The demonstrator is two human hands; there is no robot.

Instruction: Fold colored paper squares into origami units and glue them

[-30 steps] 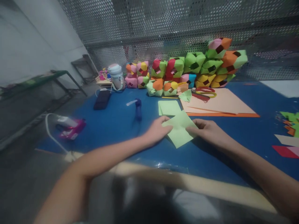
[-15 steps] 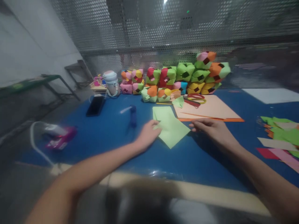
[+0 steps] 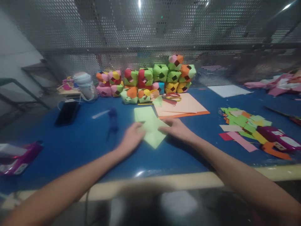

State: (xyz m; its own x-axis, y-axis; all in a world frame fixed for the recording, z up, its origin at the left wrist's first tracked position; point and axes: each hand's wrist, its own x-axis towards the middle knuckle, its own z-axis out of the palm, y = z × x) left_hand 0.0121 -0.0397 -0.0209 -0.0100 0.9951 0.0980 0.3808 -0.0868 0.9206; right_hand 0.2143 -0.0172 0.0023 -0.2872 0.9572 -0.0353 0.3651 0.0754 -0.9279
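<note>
A light green paper square (image 3: 154,133) lies on the blue table (image 3: 89,144), turned like a diamond. My left hand (image 3: 131,138) rests on its left corner with the fingers laid flat on the sheet. My right hand (image 3: 176,128) presses on its right corner, fingers curled down onto the paper. Just behind lies a second light green sheet (image 3: 142,113).
Several coloured folded paper cubes (image 3: 150,80) are stacked at the back before a perforated metal screen. Peach and orange sheets (image 3: 185,106) with scissors (image 3: 172,97) lie behind the hands. Paper scraps (image 3: 242,125) and a magenta pack (image 3: 279,139) sit right; a phone (image 3: 67,113), blue tool (image 3: 113,121) and bottle (image 3: 84,85) left.
The view has swung to the right, showing more of the right side of the table. Both hands stay on the green paper, the right one having come back onto its corner.
</note>
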